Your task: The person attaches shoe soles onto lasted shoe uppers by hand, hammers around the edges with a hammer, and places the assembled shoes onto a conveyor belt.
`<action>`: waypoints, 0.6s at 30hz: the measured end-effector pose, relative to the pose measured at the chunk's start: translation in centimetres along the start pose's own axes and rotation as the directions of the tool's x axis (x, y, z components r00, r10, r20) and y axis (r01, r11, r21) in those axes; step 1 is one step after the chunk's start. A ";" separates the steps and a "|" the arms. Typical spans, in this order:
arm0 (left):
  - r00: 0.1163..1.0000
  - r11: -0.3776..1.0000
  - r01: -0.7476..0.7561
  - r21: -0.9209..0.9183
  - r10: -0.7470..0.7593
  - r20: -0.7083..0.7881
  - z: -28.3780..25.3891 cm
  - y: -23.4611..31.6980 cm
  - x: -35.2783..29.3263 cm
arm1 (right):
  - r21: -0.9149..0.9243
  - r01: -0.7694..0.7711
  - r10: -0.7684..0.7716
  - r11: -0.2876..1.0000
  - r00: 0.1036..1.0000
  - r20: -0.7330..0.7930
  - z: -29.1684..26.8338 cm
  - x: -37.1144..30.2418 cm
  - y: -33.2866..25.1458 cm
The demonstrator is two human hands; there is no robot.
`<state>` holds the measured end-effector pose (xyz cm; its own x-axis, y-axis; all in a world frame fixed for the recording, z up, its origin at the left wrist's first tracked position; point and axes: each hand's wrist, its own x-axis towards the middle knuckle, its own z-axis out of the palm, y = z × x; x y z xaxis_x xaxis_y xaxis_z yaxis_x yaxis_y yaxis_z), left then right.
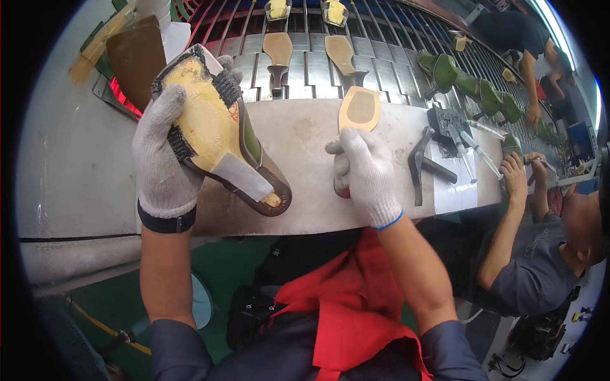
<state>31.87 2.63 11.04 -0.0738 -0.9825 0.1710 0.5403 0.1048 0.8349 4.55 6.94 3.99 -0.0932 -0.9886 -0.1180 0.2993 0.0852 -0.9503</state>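
My left hand (162, 149), in a white knit glove, is closed around a shoe upper on a last (206, 117), held bottom side up above the left of the worktop. Its underside is coated yellow, with dark gathered edges and a pale strip toward the narrow end. Also gloved, my right hand (370, 168) is closed on the narrow end of a tan shoe sole (361, 109). The sole's broad end points away from me and bears a greyish-brown patch. My fingers hide its narrow end; a small reddish bit shows below them.
Right of my right hand lies a dark hammer (420, 164), beside syringes (469, 152) on white paper. Beyond the worktop (286, 140), a conveyor (311, 66) carries two heeled soles (277, 51) and yellow-bottomed uppers (335, 11). Green shoes (445, 73) stand farther right. A co-worker (527, 254) works at the right.
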 end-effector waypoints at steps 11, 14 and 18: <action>0.997 0.997 -0.082 -0.014 0.082 -0.013 -0.5 0.0 -1.5 | -0.266 0.177 -0.204 0.948 0.976 -0.078 -3.4 -2.0 1.3; 0.990 0.988 -0.139 0.064 0.139 0.004 0.2 0.5 -2.0 | -0.389 0.374 -0.446 0.842 0.889 -0.110 -5.0 -3.2 2.7; 0.982 0.977 -0.189 0.103 0.189 0.012 0.8 0.5 -2.7 | -0.864 0.408 -0.636 0.296 0.759 0.140 -4.2 -5.4 2.4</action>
<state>31.65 5.44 11.38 0.0195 -0.9431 0.3318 0.4551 0.3039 0.8370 1.74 12.95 1.15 -0.1280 -0.8218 0.5552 -0.7694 -0.2709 -0.5785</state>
